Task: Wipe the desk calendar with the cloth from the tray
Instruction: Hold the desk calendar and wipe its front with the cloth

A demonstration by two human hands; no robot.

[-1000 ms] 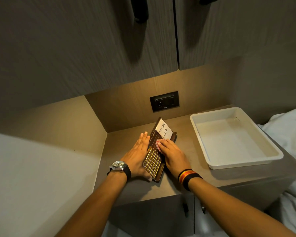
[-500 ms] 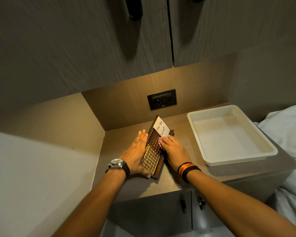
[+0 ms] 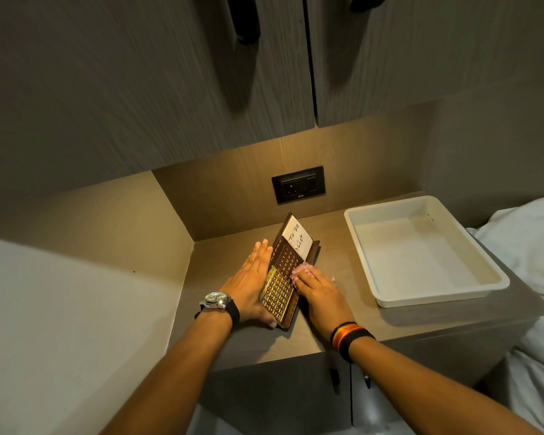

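- As seen from beside the person, the left hand lies open and flat against the left edge of the desk calendar, fingers straight, steadying it; a wristwatch sits on that wrist.
- Right hand: curled over and pressing a pinkish cloth onto the right part of the calendar's face; only the cloth's edges show past the fingers. Striped bands circle this wrist.
- Desk calendar: between the two hands, tilted up from the nightstand top, its long axis running away from the person and slightly to the right. The near half is a gold number grid, the middle a dark grid, the far end a white note reading "To Do List".
- Key relation, judged: the unwiped length lies along that axis, so strokes should follow it; the right hand is the working one, the left the brace.
- White tray: well apart on the right, empty.
- Farthest: wall socket behind; cabinet doors overhang. Nothing blocks the calendar.
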